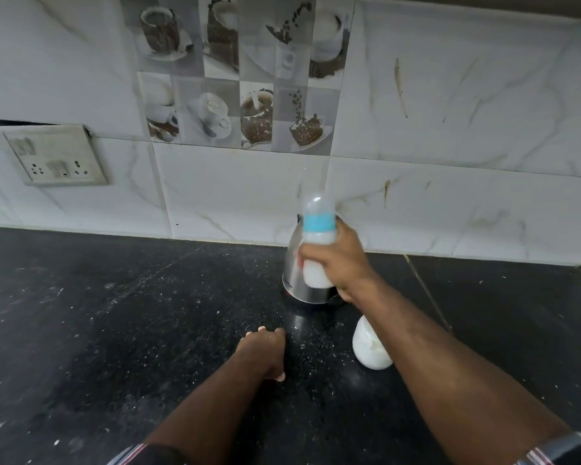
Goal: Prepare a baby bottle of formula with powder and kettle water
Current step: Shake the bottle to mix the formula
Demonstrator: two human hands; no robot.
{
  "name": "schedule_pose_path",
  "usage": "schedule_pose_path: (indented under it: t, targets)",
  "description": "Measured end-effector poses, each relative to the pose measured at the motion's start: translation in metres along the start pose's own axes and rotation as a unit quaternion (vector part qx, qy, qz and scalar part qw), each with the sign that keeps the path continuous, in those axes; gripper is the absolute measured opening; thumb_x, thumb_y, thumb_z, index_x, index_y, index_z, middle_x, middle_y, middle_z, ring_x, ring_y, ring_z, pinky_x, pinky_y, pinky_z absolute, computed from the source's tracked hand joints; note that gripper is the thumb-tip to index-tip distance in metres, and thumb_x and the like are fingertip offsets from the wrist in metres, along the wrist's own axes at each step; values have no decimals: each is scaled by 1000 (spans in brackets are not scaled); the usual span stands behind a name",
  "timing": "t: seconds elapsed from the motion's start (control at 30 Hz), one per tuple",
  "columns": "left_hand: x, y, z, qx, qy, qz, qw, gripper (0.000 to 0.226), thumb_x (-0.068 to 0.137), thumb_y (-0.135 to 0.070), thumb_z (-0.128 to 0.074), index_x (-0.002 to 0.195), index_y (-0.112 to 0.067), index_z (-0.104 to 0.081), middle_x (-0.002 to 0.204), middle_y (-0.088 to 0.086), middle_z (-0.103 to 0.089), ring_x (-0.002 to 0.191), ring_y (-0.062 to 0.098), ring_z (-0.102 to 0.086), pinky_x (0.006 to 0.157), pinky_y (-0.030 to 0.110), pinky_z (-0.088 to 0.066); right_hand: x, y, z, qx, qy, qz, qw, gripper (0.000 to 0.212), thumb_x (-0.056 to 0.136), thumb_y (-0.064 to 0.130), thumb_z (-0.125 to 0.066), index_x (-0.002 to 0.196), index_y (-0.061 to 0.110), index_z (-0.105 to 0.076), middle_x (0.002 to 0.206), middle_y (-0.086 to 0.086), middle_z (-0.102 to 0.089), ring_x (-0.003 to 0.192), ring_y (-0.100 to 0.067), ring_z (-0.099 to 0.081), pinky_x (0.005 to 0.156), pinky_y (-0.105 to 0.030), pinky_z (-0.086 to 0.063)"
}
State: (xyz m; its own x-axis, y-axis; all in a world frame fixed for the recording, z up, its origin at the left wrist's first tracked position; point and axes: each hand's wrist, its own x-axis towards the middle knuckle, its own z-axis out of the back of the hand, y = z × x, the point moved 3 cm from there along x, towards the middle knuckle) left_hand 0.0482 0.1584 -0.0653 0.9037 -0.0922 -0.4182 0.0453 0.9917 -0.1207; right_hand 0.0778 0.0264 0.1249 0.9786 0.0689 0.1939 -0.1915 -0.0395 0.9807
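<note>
My right hand (341, 260) grips a baby bottle (317, 234) and holds it upright in the air, in front of the steel kettle (294, 280). The bottle has a clear cap, a blue ring and white liquid inside, and it looks blurred. The kettle stands on the black counter (114, 330) near the wall, partly hidden by the bottle and my hand. My left hand (265, 352) rests on the counter with fingers curled under, holding nothing I can see. A white powder container (369, 345) lies beside my right forearm.
White specks are scattered over the counter around my left hand. A tiled wall runs behind the counter, with a switch and socket plate (52, 156) at the left.
</note>
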Motion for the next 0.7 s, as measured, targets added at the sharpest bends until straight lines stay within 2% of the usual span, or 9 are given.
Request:
schedule_pose_path:
  t: [0.07,0.13,0.23,0.3,0.37,0.5,0.6,0.63,0.7]
  targets:
    - [1,0,-1,1,0,0,1000,87,85,-36,-83,153,-12,-34,153,17,-50,144,37,-46,115,50,-44,15,14,13,116,-73,32,990,39,57,-2,-78,89,10,-60,63,-7,-66,51,-24,-62,54,-35,-55]
    - [2,1,-2,1,2,4,1000,87,85,-37,-83,153,-12,-34,153,17,-50,146,37,-44,115,50,-43,18,17,15,180,-77,53,979,44,58,0,-77,97,7,-59,69,-13,-64,51,-26,-61,56,-36,-54]
    - [2,0,0,2,6,5,1000,88,84,-35,-83,153,-11,-34,153,16,-51,146,36,-44,115,50,-44,-3,5,0,22,2,-5,1000,49,51,6,-78,96,10,-60,63,5,-67,52,-11,-64,54,-28,-52]
    - [2,-1,1,1,8,4,1000,86,85,-34,-83,152,-11,-35,152,16,-52,143,37,-47,113,50,-45,8,11,8,56,-38,26,997,46,55,1,-77,97,9,-58,62,0,-66,51,-17,-64,51,-30,-54]
    - [1,-2,1,1,9,5,1000,85,84,-35,-83,150,-11,-36,150,16,-53,140,38,-50,112,50,-47,16,20,14,148,-82,56,984,45,60,-2,-75,99,6,-56,65,-10,-63,49,-25,-62,51,-34,-54]
    - [-1,-2,2,1,7,9,1000,85,83,-34,-85,150,-11,-37,150,16,-53,139,38,-52,111,50,-48,0,5,-2,38,-15,13,999,46,52,2,-77,94,10,-61,59,5,-67,50,-12,-64,51,-29,-52]
    - [1,-2,2,-1,6,8,1000,85,83,-34,-85,151,-11,-37,151,16,-52,140,38,-50,112,51,-48,17,16,11,126,-82,57,987,40,57,-2,-76,91,10,-59,63,-8,-65,48,-23,-62,51,-33,-54]
    - [1,-2,2,-3,6,9,1000,86,84,-34,-85,151,-11,-37,151,16,-52,141,38,-50,112,50,-47,15,17,9,142,-77,66,985,40,57,-1,-76,92,9,-58,65,-10,-64,48,-24,-62,52,-34,-54]
    - [0,-1,1,0,4,11,1000,87,83,-35,-85,152,-11,-36,152,16,-51,142,37,-49,112,50,-47,5,7,-1,38,-29,27,999,42,52,2,-77,89,11,-59,61,-2,-66,50,-17,-63,52,-31,-53]
